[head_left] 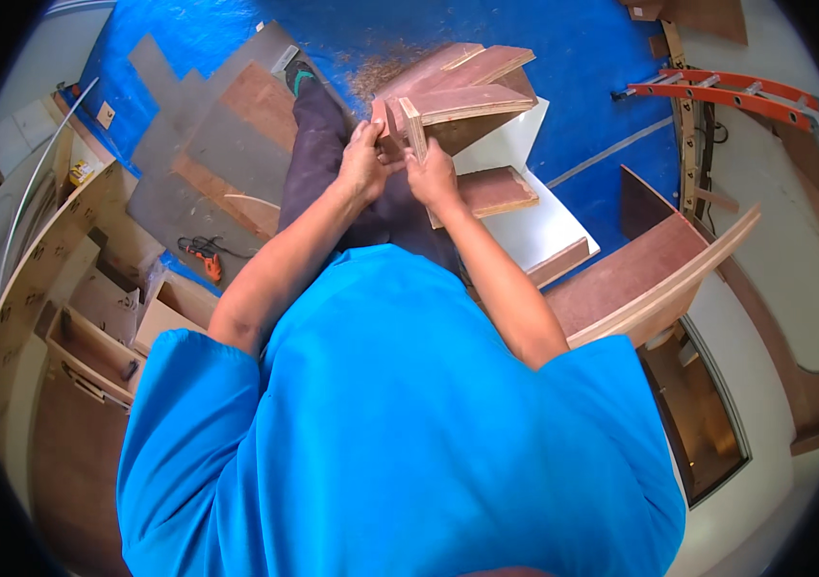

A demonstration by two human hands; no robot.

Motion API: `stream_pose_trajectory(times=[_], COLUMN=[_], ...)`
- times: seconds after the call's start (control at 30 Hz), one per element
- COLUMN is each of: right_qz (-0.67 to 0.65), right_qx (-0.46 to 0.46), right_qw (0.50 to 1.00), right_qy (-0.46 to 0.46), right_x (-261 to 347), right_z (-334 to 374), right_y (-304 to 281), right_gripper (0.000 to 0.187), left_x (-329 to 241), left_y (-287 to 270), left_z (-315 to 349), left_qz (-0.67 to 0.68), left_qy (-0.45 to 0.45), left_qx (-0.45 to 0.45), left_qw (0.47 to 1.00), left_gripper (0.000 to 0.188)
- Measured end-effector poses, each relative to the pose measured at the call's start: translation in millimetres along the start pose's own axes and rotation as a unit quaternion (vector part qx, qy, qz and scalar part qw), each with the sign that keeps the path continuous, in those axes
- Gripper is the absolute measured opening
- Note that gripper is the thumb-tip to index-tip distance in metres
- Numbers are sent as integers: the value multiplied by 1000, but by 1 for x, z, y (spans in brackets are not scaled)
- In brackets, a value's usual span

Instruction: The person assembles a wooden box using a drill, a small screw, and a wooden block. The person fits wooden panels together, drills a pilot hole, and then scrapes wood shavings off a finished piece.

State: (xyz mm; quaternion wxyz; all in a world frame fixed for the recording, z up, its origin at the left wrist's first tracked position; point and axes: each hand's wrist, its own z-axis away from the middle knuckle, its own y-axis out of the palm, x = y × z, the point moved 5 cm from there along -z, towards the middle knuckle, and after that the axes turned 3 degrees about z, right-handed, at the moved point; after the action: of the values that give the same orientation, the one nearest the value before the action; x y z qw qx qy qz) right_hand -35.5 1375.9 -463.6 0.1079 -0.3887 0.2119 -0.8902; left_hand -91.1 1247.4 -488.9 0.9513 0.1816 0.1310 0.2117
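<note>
Both of my hands are at a plywood assembly with reddish-brown faces and pale layered edges, over my lap. My right hand is closed round the lower end of a narrow upright plywood strip at its near left corner. Just left of it, my left hand is closed at a small reddish flat piece against the assembly's left side; its fingertips are partly hidden. A broad plywood panel extends right from the strip. Below my right hand, a shorter plywood piece lies over a white panel.
Blue sheeting covers the floor, with wood shavings beyond the assembly. An orange corded power tool lies on grey sheet material at left. At right are an orange ladder and a curved plywood box; open wooden boxes stand left.
</note>
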Motion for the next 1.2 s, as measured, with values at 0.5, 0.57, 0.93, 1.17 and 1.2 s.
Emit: stream_pose_trajectory(times=[0.5,0.57,0.93,1.17,1.2], right_qz=[251,237,194,189,188], right_qx=[8,-9,-3,-19,-62], right_qw=[968,971,981,982,980], right_qy=[24,9,-2,-3,-26], right_x=[12,18,16,28,30], right_z=[22,22,17,11,13], right_y=[17,13,8,4,1], right_gripper=[23,26,11,35,34], left_x=[-98,-101,-58,-98,-87], left_y=[79,90,15,97,79], left_z=[58,54,-144,27,-3], left_qz=[-718,-751,-860,-750,-763], left_qy=[74,49,150,12,25], left_qx=[-12,-16,207,15,15], left_qw=[692,658,442,662,646], left_gripper=[50,48,37,39,38])
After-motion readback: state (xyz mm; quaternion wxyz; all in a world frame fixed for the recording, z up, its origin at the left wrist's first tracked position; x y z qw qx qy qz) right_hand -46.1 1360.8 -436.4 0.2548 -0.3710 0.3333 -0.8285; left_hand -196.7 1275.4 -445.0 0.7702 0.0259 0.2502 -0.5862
